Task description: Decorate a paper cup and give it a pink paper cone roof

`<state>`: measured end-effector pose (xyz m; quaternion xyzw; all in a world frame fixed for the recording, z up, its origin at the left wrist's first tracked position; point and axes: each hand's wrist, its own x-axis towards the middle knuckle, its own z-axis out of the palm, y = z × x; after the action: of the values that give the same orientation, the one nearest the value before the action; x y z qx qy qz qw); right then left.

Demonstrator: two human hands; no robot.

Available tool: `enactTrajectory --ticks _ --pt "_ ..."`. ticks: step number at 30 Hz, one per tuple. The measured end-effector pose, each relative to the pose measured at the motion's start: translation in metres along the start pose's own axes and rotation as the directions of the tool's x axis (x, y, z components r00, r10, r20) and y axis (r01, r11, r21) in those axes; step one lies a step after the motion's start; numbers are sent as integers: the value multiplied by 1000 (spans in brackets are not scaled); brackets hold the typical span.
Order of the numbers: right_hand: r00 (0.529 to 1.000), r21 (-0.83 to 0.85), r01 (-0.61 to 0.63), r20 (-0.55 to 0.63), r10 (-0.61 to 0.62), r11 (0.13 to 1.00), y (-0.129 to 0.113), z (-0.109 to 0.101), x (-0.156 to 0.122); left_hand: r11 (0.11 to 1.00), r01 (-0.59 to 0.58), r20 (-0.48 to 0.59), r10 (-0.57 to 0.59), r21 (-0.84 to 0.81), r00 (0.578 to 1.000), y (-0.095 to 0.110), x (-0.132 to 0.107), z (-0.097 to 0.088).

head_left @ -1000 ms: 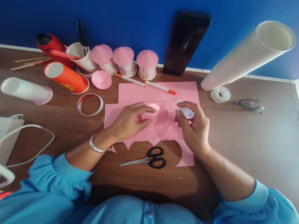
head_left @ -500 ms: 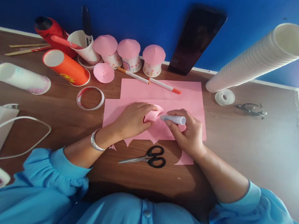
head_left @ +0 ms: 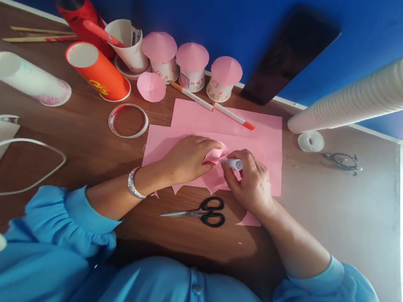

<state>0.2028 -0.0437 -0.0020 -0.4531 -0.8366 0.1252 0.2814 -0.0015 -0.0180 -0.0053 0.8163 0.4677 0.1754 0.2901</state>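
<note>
My left hand (head_left: 190, 159) is closed on a curved, cut piece of pink paper (head_left: 214, 154), pinched between thumb and fingers. From the right, my right hand (head_left: 254, 184) grips a white glue stick (head_left: 236, 164), its tip against or very near that piece; the exact contact is hidden by the fingers. Both hands are over larger pink paper sheets (head_left: 226, 120) lying on the table. Just below them rest black-handled scissors (head_left: 202, 212), their blades pointing left.
Several paper cups with pink cone tops (head_left: 192, 59) line the wall, near two markers (head_left: 232, 116). A tape roll (head_left: 128, 120), an orange cup (head_left: 98, 70) and a red glue gun (head_left: 80, 20) are leftward. Tall stacked cups (head_left: 358, 98), a phone (head_left: 292, 55) and glasses (head_left: 344, 161) are rightward.
The camera view has shifted and tilted slightly. My right hand has turned the glue stick so that less of its length shows, and has moved closer to my left hand.
</note>
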Motion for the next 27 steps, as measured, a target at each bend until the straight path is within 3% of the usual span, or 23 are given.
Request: enactTrajectory --ticks 13,23,27 --pt "988 -61 31 156 -21 998 4 -7 10 998 39 46 -41 43 998 2 3 -2" --pt "989 -92 9 148 5 996 13 -11 13 998 42 7 -43 51 999 0 1 1" --pt "995 -58 -66 69 70 996 11 -19 12 997 61 13 -62 49 998 1 1 0"
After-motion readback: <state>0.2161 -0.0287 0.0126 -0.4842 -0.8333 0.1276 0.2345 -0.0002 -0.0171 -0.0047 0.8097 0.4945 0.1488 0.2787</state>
